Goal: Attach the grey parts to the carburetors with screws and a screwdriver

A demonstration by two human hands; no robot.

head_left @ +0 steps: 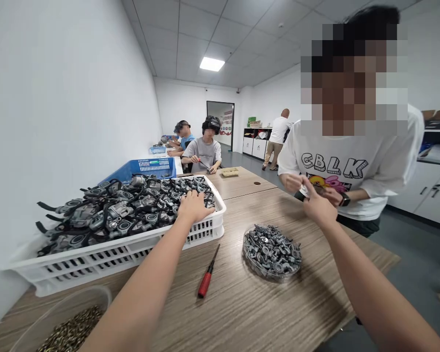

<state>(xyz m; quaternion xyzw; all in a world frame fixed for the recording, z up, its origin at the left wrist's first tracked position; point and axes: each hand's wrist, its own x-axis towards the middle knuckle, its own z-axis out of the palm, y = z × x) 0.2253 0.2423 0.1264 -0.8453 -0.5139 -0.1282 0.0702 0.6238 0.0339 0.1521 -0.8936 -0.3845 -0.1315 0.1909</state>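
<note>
With left hand (194, 208) spread wide, thumb apart, touching the heap of gray metal parts (121, 208) at the right end of a white basket (128, 256); cannot tell whether gripping any. With right hand (319, 208) held out above the wooden surface (234, 303), index finger straight, other fingers folded, pointing at a co-worker's hand (293, 182); cannot tell whether touching it, nor whether holding anything in the folded fingers. Piled above the basket's rim, gray parts with black strips, some poking out at the left. Just behind, against the wall, a blue crate (122, 167). Lying on the surface between the basket and a round clear dish (267, 277), a red-handled screwdriver (205, 283), tip pointing away. Heaped inside the dish, small gray pieces (271, 249). At the near left corner, partly behind the left forearm, a clear bowl (102, 289) of brassy screws (71, 332). Standing at the right, a co-worker in a white shirt (333, 151). Seated at the far end, a person in a gray shirt (203, 151), near a yellowish tray (230, 172).
</note>
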